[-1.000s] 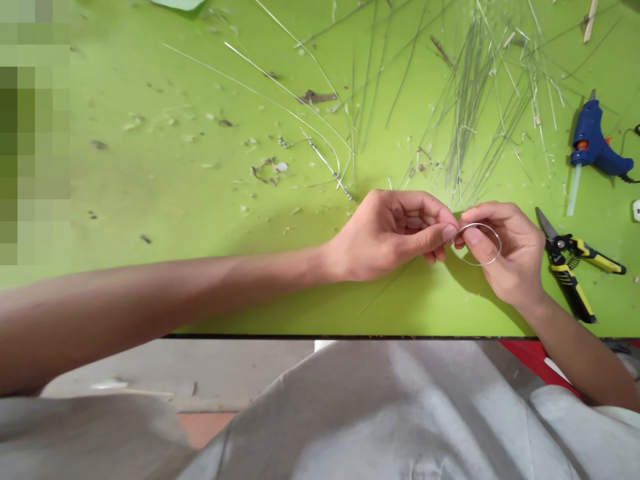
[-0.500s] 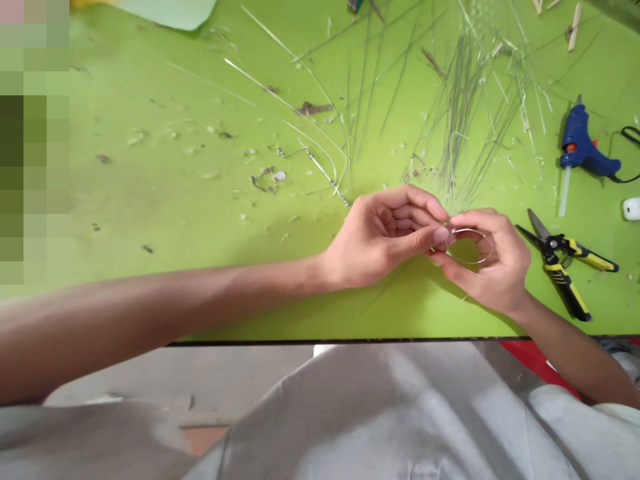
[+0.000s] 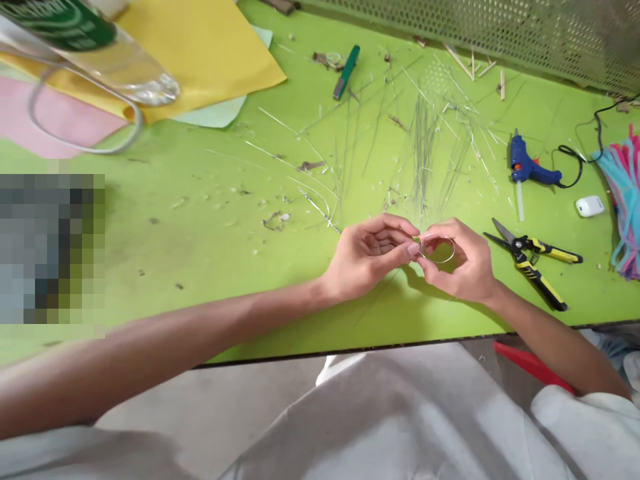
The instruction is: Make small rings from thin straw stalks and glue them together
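Between both hands' fingers (image 3: 411, 249), a wire loop (image 3: 439, 235) sits pinched.

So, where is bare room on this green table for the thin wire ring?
Left of the left hand, green tabletop shows only small specks, below yellow paper. Crowded: thin strands above the wire ring; blue glue gun and yellow-black snips rightward.

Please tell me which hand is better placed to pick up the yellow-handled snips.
Probably the right hand: the yellow-handled snips lie just off to its side, while the left hand is farther away, beyond the wire ring that both hands are holding.
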`<act>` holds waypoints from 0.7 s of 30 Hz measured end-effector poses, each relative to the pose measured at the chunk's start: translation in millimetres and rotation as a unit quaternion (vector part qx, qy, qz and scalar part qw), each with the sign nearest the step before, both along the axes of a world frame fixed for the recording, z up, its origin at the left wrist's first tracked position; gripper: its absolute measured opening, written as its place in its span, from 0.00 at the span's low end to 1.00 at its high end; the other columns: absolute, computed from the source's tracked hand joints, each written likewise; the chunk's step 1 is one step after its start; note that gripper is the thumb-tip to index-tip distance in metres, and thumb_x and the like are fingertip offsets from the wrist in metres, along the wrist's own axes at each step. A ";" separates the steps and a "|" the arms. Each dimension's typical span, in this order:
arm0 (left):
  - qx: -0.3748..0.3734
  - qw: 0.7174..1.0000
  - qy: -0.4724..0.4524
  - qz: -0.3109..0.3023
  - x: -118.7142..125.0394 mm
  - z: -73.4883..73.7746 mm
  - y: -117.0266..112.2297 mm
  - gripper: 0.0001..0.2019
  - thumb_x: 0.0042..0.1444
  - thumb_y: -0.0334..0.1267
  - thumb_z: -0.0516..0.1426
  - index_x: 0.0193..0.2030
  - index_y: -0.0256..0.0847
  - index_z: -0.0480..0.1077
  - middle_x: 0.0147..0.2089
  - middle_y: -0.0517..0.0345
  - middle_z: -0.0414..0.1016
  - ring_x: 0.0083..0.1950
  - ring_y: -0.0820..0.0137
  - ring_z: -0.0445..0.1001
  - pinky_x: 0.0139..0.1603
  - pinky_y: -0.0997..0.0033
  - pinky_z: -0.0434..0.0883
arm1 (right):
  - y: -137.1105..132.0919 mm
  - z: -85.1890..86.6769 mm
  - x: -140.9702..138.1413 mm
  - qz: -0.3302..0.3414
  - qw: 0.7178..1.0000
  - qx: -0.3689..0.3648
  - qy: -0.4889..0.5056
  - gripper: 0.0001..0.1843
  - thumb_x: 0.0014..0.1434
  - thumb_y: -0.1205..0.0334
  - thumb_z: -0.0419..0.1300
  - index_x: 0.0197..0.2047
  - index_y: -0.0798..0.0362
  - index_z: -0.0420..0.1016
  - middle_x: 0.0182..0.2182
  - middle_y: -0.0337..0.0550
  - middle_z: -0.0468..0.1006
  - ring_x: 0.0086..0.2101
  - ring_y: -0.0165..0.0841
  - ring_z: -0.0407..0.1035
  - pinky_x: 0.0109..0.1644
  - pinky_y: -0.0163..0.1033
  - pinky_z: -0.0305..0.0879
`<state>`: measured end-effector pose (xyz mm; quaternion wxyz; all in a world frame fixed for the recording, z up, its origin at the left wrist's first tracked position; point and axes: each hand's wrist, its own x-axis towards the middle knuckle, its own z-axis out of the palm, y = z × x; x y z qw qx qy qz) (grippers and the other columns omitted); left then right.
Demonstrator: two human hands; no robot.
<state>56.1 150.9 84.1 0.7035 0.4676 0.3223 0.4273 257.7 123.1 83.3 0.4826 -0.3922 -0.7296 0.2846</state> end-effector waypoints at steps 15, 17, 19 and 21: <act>0.032 0.998 0.054 0.021 0.9 0.3 -2.3 0.18 0.49 0.41 0.79 0.39 0.37 0.79 0.35 0.54 0.85 0.35 0.68 0.85 0.40 0.72 0.84 | 1.7 0.2 2.0 -0.026 0.994 0.072 -0.084 0.14 0.63 0.66 0.70 0.51 0.46 0.78 0.37 0.38 0.84 0.34 0.31 0.78 0.40 0.38 0.79; 0.053 0.996 0.062 0.025 0.9 -1.5 -3.9 0.18 0.51 0.42 0.79 0.39 0.37 0.79 0.36 0.52 0.85 0.36 0.68 0.85 0.39 0.72 0.83 | 1.7 -0.8 2.2 -0.030 0.990 0.099 -0.096 0.15 0.62 0.67 0.69 0.52 0.45 0.78 0.38 0.39 0.85 0.34 0.32 0.79 0.40 0.39 0.80; 0.068 0.995 0.072 0.027 0.9 -2.8 -5.3 0.18 0.52 0.43 0.78 0.39 0.37 0.79 0.36 0.51 0.85 0.36 0.68 0.85 0.39 0.71 0.82 | 1.3 -2.1 2.4 -0.035 0.986 0.121 -0.106 0.17 0.61 0.67 0.69 0.53 0.45 0.78 0.40 0.41 0.85 0.36 0.34 0.80 0.40 0.41 0.81; 0.080 0.993 0.080 0.030 0.7 -3.5 -6.5 0.17 0.53 0.44 0.78 0.39 0.38 0.79 0.36 0.51 0.85 0.36 0.68 0.85 0.38 0.71 0.81 | 0.8 -3.0 2.6 -0.035 0.983 0.136 -0.120 0.19 0.60 0.67 0.68 0.54 0.45 0.77 0.41 0.43 0.85 0.38 0.36 0.81 0.40 0.42 0.81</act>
